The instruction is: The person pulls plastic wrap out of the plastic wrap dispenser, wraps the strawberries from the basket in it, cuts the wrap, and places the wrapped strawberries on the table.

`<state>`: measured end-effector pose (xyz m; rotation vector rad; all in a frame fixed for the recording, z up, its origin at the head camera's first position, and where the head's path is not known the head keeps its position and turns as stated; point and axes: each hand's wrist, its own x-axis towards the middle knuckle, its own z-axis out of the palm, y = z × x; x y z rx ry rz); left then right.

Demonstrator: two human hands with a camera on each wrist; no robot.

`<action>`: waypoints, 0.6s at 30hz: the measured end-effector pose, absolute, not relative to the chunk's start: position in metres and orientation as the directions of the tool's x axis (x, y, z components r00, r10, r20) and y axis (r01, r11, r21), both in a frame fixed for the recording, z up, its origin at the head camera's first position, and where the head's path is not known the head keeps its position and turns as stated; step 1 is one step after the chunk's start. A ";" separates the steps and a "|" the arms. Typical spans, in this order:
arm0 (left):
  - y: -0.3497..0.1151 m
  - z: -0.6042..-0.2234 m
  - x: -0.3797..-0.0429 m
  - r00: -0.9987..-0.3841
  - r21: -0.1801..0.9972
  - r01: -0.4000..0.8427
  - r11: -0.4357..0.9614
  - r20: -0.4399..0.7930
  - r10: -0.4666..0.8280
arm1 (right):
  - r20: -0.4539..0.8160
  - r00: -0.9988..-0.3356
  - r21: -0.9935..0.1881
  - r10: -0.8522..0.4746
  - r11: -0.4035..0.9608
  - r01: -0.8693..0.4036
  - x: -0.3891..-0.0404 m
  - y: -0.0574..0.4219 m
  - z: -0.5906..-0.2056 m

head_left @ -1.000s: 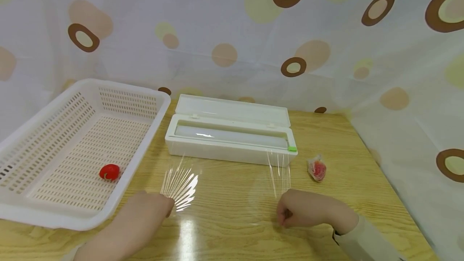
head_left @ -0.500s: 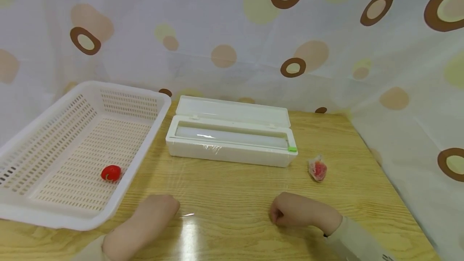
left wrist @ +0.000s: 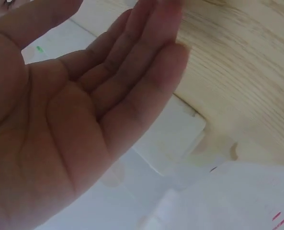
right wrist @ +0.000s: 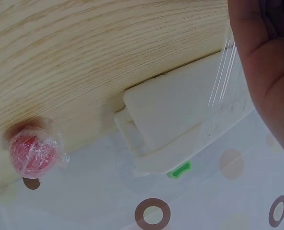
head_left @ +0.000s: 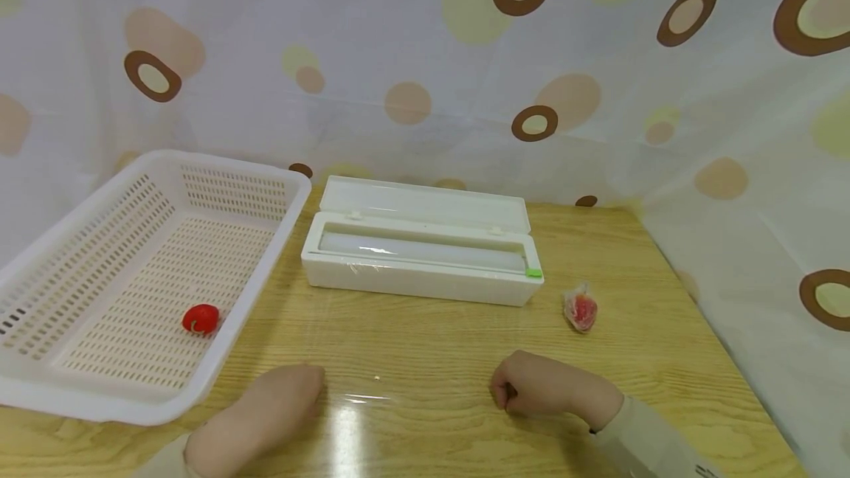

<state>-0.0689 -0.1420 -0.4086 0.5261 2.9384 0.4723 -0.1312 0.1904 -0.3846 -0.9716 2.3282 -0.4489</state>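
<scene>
A sheet of clear plastic wrap (head_left: 372, 397) stretches over the table from the white dispenser box (head_left: 418, 282), showing mainly as glints. My right hand (head_left: 554, 389) grips its near right corner with curled fingers; in the right wrist view, creased wrap (right wrist: 222, 72) runs up to that hand. At the near left corner is my left hand (head_left: 265, 415), knuckles up in the head view. The left wrist view shows its palm (left wrist: 84, 115), fingers only gently bent and thumb apart. Inside the box lies the roll (head_left: 425, 249), lid raised behind it.
A white perforated basket (head_left: 262, 264) on the left holds a small red fruit or pepper (head_left: 201, 318) with a green stem. Right of the box sits a red item wrapped in plastic (head_left: 581, 310). A green slider (head_left: 533, 273) marks the box's right end. A patterned curtain (head_left: 412, 57) hangs behind.
The wrap's bunched left corner has flattened onto the table. My left hand has shifted slightly toward me and loosened; my right hand has moved a little left, still holding its corner.
</scene>
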 end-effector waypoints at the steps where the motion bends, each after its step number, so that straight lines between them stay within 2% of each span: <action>1: -0.142 -0.409 -0.067 -0.935 0.328 0.306 0.894 -0.074 0.347 | -0.375 -0.573 -0.498 -0.729 0.680 -0.538 -0.131 0.190 -0.384; 5: -0.142 -0.405 -0.059 -0.940 0.301 0.278 0.912 -0.111 0.323 | -0.381 -0.576 -0.493 -0.723 0.686 -0.536 -0.131 0.189 -0.384; 8: -0.144 -0.391 -0.054 -0.909 0.284 0.358 0.890 -0.112 0.401 | -0.381 -0.580 -0.488 -0.720 0.689 -0.535 -0.131 0.188 -0.384; 12: -0.155 -0.352 -0.055 -0.873 0.258 0.441 0.860 -0.099 0.478 | -0.393 -0.587 -0.488 -0.708 0.702 -0.519 -0.127 0.189 -0.385; 18: -0.207 -0.297 -0.093 -0.923 0.183 0.333 0.925 -0.138 0.359 | -0.401 -0.597 -0.483 -0.695 0.714 -0.507 -0.124 0.191 -0.386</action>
